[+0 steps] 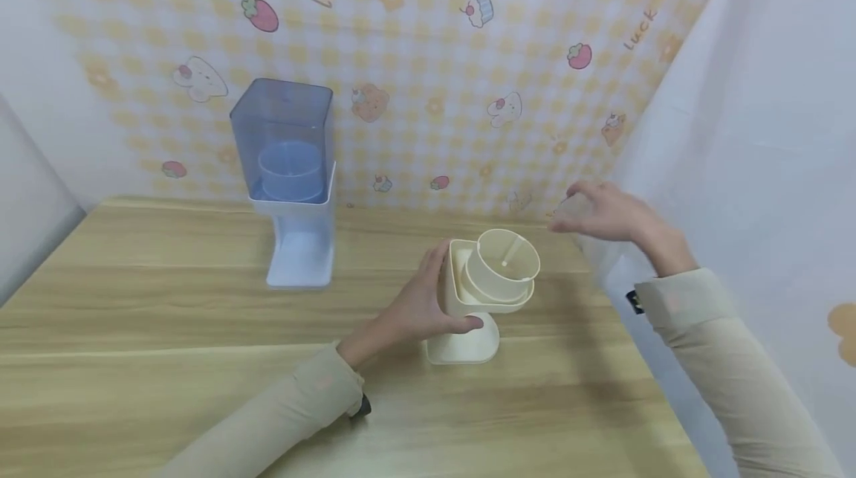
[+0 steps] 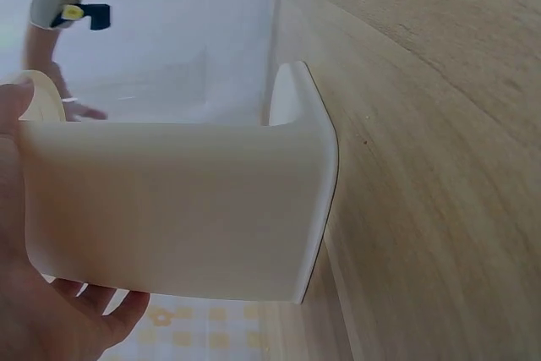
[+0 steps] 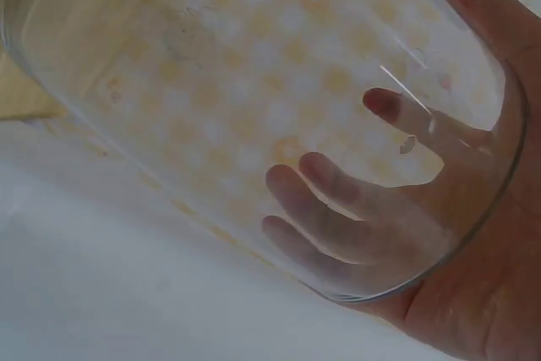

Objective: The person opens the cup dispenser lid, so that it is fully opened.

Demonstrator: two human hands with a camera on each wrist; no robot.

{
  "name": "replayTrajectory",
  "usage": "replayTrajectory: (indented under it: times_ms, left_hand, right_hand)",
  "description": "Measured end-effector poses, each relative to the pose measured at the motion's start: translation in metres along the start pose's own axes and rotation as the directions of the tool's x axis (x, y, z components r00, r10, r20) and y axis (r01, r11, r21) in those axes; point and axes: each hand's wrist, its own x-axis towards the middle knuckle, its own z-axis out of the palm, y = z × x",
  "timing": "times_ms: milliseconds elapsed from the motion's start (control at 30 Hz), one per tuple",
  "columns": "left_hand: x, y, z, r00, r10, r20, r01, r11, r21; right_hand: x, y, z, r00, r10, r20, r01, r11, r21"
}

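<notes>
My left hand [image 1: 420,305] grips the side of a cream dispenser stand [image 1: 461,349], thumb at the front and fingers behind. The stand has a square tray on top and a wide foot close over the wooden table. A round cream cup [image 1: 504,270] with a small rod inside sits tilted in the tray. In the left wrist view, the stand's smooth back panel [image 2: 169,209] lies along my palm. To the right, raised above the table, my right hand [image 1: 611,216] holds a clear container [image 3: 237,99] with rounded corners; its fingers show through the transparent wall.
A second dispenser, with a translucent blue container [image 1: 284,128] on a white stand [image 1: 301,262], stands at the back left of the wooden table [image 1: 167,359]. A checked cloth [image 1: 428,54] hangs behind, and a white curtain [image 1: 756,128] borders the right side.
</notes>
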Motion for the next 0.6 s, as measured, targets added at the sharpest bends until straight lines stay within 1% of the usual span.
replayTrajectory:
  times_ms: [133,233,300,367,500,600]
  left_hand:
    - [-0.001,0.002,0.0,1.0,-0.021,0.008,0.021,1.0,0.015]
    - [-0.001,0.002,0.002,0.999,-0.033,0.019,0.033,0.999,0.027]
    - [-0.001,0.002,0.002,0.999,-0.034,0.015,0.034,0.999,0.035]
    - [-0.002,0.003,0.002,0.999,-0.031,0.008,0.03,0.999,0.039]
    - [-0.002,0.003,0.001,1.0,-0.023,-0.005,0.023,0.998,0.054]
    - [-0.003,0.002,0.0,1.0,-0.02,-0.012,0.021,0.998,0.057]
  right_hand:
    - [0.011,0.005,0.028,0.994,0.028,0.106,-0.029,1.0,0.001]
    - [0.011,0.005,0.039,0.985,0.069,0.158,-0.07,0.998,0.002]
    - [0.011,0.003,0.044,0.977,0.101,0.19,-0.106,0.994,0.017]
    - [0.01,0.0,0.047,0.963,0.15,0.224,-0.158,0.987,0.018]
    - [0.011,-0.004,0.051,0.932,0.244,0.267,-0.254,0.967,0.005]
    - [0.011,-0.003,0.055,0.918,0.277,0.282,-0.292,0.956,0.012]
